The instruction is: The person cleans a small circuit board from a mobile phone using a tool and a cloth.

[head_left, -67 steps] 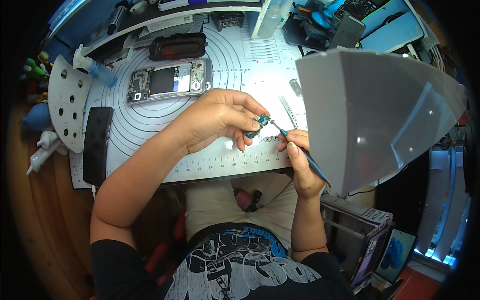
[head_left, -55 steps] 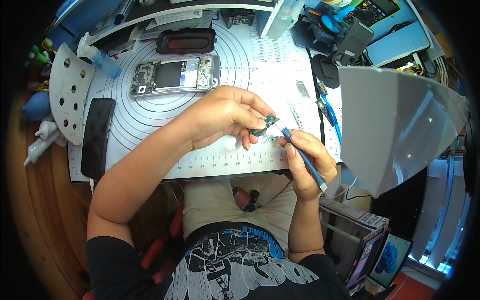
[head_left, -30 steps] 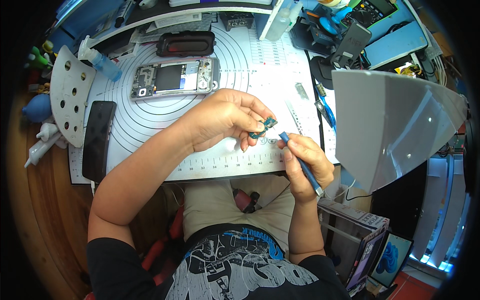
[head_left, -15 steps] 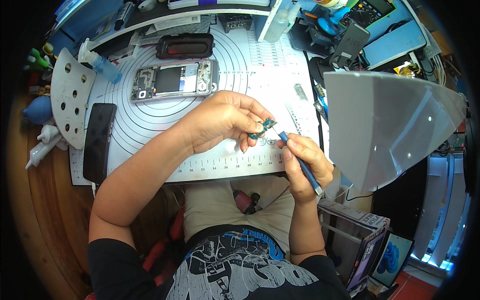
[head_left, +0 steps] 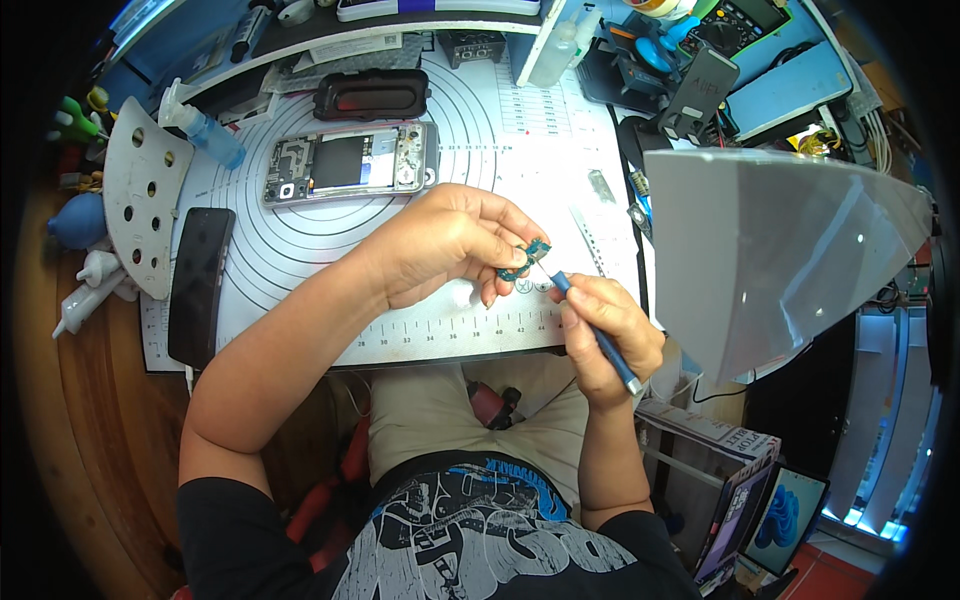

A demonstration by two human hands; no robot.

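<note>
Between the thumb and fingers of my left hand point(head_left: 455, 240) is a small teal circuit board point(head_left: 536, 250), held up above the mat near its front edge. My right hand point(head_left: 612, 335) grips a blue-handled pen-like tool point(head_left: 612, 358) with a thin metal tip. That tip meets the board or lies just in front of it; I cannot tell which. Beyond my left hand, an opened smartphone point(head_left: 345, 162) lies on the mat with its inner parts showing.
A white work mat point(head_left: 420, 340) with printed rings covers the desk. On the left are a dark phone point(head_left: 200, 285), a spray bottle point(head_left: 212, 135) and a perforated white holder point(head_left: 145, 190). A black tray point(head_left: 372, 93) lies behind the opened smartphone. A translucent grey shield point(head_left: 770, 260) rises at the right.
My right hand and the tool have shifted slightly left, bringing the tip closer in along the board. My left hand stays nearly in place, with the board tilted a little differently.
</note>
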